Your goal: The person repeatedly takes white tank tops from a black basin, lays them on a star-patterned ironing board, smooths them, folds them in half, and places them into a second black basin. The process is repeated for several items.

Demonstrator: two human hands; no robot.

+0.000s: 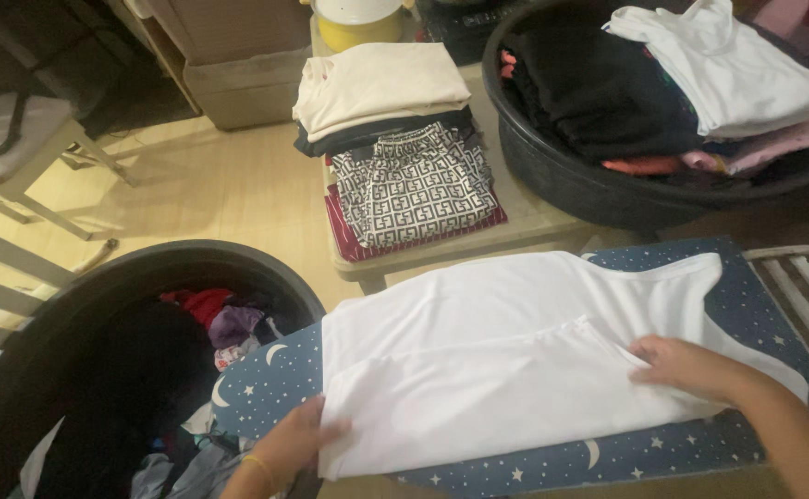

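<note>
Folding white garment [515, 351] on star-print ironing board [700, 444], both hands on the cloth.

Left hand [298, 442] gripped the garment's near left corner at the board's front edge, fingers closed on the fabric; right hand [686, 365] lay flat on the folded-over right part, fingers together and pressing, not pinching. Garment covered most of the board; blue margin showed along the front and right end. Bare wood floor [210, 185] lay open between board, low worktop [534, 222] and chair. Cardboard box [238, 55] sat top left. Dark tub [81, 351] at left held mixed loose clothes; second tub [562, 176] top right held folded dark, pink and white pieces. Folded stack [404, 139] on worktop.
</note>
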